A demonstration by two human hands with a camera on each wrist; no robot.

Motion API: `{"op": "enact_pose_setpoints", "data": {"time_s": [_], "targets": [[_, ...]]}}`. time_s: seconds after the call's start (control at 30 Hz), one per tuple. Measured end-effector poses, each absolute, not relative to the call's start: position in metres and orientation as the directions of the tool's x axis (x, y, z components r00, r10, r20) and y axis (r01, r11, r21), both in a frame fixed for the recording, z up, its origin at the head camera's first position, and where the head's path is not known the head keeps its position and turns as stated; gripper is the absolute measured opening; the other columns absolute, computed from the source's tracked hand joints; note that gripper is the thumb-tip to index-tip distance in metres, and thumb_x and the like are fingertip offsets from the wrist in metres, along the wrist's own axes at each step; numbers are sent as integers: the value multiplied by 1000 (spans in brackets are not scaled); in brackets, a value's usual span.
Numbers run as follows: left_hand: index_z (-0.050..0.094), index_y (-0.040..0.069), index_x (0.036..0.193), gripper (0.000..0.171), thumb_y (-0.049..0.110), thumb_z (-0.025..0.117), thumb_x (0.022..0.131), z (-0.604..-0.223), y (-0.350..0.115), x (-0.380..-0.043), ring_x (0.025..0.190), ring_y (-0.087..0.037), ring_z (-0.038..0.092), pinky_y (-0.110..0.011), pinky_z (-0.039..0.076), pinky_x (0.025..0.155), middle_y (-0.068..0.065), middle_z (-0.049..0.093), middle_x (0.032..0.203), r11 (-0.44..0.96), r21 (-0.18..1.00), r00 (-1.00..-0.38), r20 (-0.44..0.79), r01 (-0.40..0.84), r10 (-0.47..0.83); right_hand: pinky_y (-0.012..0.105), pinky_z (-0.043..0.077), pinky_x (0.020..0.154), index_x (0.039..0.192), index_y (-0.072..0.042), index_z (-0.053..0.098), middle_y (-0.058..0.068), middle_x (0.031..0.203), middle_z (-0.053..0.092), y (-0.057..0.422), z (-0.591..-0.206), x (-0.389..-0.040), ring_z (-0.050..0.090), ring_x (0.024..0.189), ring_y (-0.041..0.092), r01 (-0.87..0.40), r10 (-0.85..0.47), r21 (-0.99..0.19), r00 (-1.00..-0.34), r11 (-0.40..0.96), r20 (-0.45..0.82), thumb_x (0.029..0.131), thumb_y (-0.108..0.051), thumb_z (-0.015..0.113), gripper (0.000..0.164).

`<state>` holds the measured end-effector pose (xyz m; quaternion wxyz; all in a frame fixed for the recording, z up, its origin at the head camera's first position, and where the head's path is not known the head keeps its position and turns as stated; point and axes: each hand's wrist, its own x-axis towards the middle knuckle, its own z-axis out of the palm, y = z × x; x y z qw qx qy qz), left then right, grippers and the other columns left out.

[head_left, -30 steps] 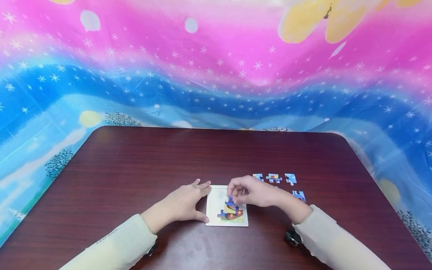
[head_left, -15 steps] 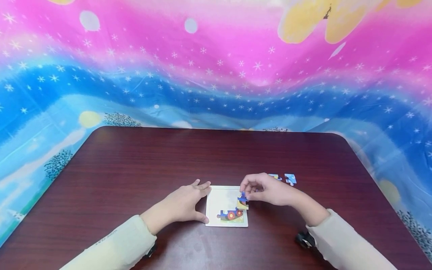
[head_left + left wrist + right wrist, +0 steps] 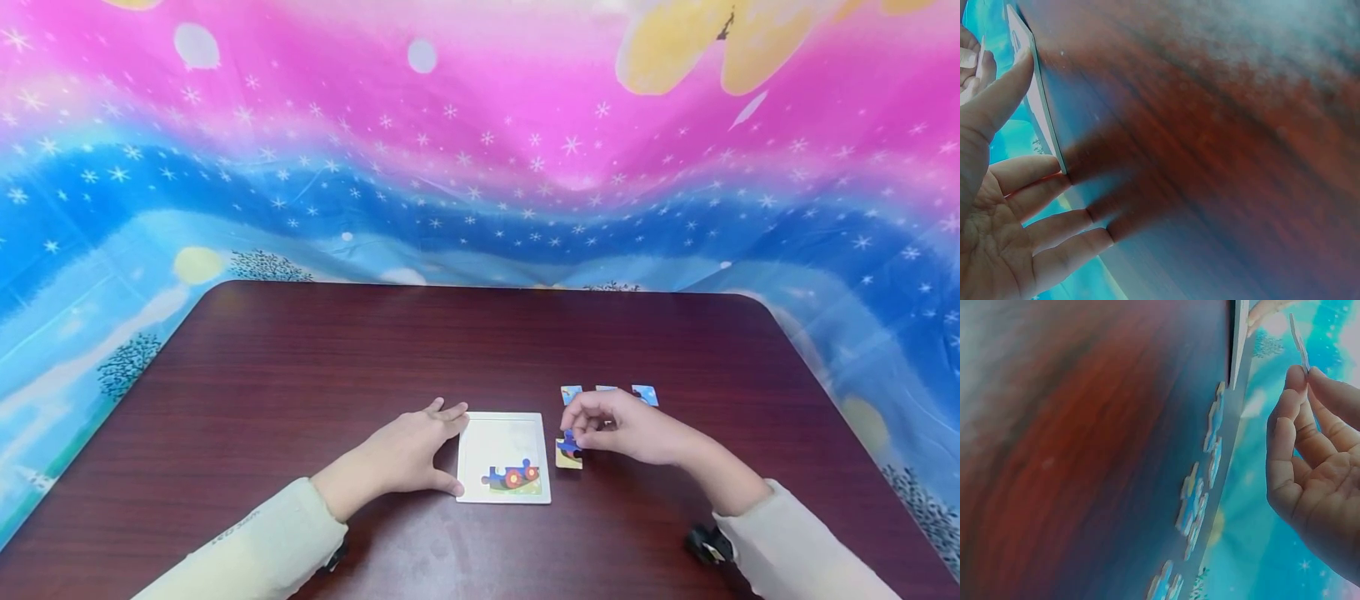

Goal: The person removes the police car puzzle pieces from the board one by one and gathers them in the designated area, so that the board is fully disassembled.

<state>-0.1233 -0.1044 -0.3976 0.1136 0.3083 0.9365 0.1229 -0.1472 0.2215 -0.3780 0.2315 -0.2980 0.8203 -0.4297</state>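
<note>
My right hand pinches a jigsaw puzzle piece between thumb and fingertips. Blue, red and yellow show on that piece, just right of the pale square puzzle tray. In the right wrist view the held piece is seen edge-on, raised above the table. Joined pieces with red wheels lie in the tray's lower right corner. My left hand rests at the tray's left side with fingers extended, its thumb near the lower corner. The left wrist view shows the thumb over the tray's edge.
Loose pieces lie on the dark wooden table right of the tray, some hidden behind my right hand. The right wrist view shows several blue-toned loose pieces lying flat. A patterned cloth hangs behind the table.
My right hand has carried the pinched piece rightward, from over the tray to beyond its right edge. My left hand and the tray have stayed in place.
</note>
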Motion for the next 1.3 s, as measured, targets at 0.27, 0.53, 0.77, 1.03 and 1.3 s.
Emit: {"op": "enact_pose_setpoints", "data": {"time_s": [0.27,0.53,0.77,1.03,1.3], "targets": [[53,2,142,89,50,84,73,-396,-104,-122,140,-43,43,-50,43,110,-14,47,152,775,302,-779,-137,555,612,23,51,70,105,-7,66,3,87,66,234,-383,-142,58,79,7,-298,-695,-838,-707,458,-129,93,-5,66,12],[53,3,142,90,51,83,73,-397,-104,-122,141,-42,42,-49,42,111,-12,46,153,781,299,-785,-136,549,604,24,51,70,106,-6,65,0,85,65,240,-386,-138,59,78,8,-283,-687,-821,-705,496,-173,93,-5,66,14],[53,3,143,90,52,83,73,-397,-104,-123,141,-42,42,-50,42,111,-12,46,153,781,294,-784,-138,551,605,23,50,70,104,-9,66,-3,84,64,240,-389,-137,57,78,6,-285,-673,-792,-712,540,-203,93,-6,67,12],[53,3,143,90,51,83,74,-397,-104,-123,141,-42,42,-49,42,111,-12,46,153,780,294,-782,-139,553,607,22,49,68,102,-10,65,-5,82,61,241,-390,-138,55,77,4,-326,-661,-747,-725,580,-197,92,-3,66,13],[53,3,143,90,51,83,73,-398,-104,-122,141,-42,42,-49,42,111,-12,46,153,779,291,-783,-134,555,608,22,50,69,102,-9,66,-6,82,62,248,-389,-142,56,76,4,-364,-652,-723,-742,587,-156,90,-3,69,14]]}}
